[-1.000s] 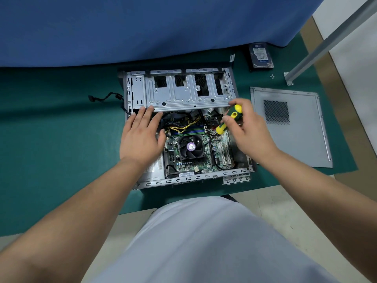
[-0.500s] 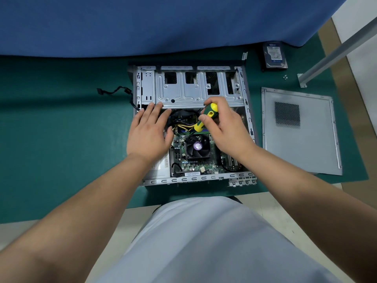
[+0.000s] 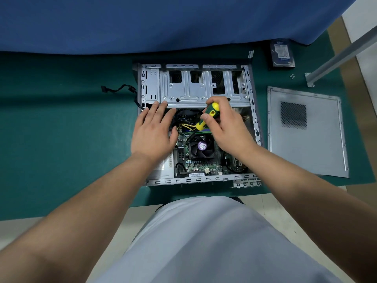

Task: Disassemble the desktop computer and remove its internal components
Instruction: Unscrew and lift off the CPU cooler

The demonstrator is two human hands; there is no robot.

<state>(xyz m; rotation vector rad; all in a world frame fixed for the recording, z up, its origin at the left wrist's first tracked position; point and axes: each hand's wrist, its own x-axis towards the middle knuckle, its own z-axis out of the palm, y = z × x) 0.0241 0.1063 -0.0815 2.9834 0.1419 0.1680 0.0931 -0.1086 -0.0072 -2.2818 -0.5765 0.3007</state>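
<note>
Open grey computer case [image 3: 195,92] lies flat — motherboard [image 3: 195,166], black fan [image 3: 202,147] exposed.

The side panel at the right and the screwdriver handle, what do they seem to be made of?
Side panel: apparently sheet metal, dull grey, with a punched vent grid and folded edges. Screwdriver handle: probably plastic or rubber, moulded in yellow and green with a slight sheen.

A dark green mat [image 3: 61,129] covers the table across the middle of the frame. Blue cloth [image 3: 163,21] fills the top, and pale floor [image 3: 265,203] shows at lower centre. A grey metal bar [image 3: 342,52] slants through the upper right.
</note>
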